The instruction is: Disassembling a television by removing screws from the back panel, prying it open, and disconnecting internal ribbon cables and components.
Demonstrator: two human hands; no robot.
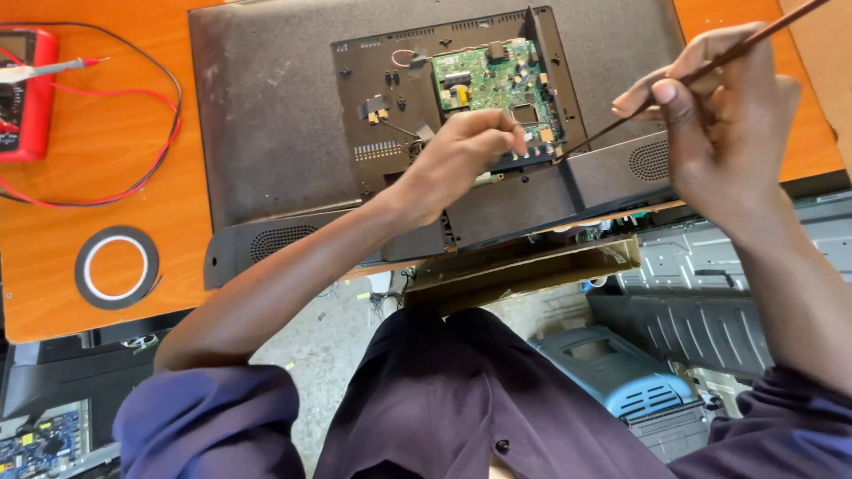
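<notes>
A flat-screen set (266, 124) lies face down on the orange table (98, 177), its rear cover off. A green circuit board (493, 80) sits on the dark inner plate (382, 98). My left hand (461, 160) rests on the plate just below the board, fingers curled; whether it pinches anything is hidden. My right hand (710, 115) grips a thin brown stick-like tool (621, 124), and the tool's tip touches the board's lower right edge.
A red multimeter (25, 93) with red and black leads (151, 133) lies at the table's left. A roll of black tape (116, 266) sits near the front edge. Metal chassis parts (701, 284), a blue-grey plastic casing (621, 372) and another board (40, 448) lie on the floor.
</notes>
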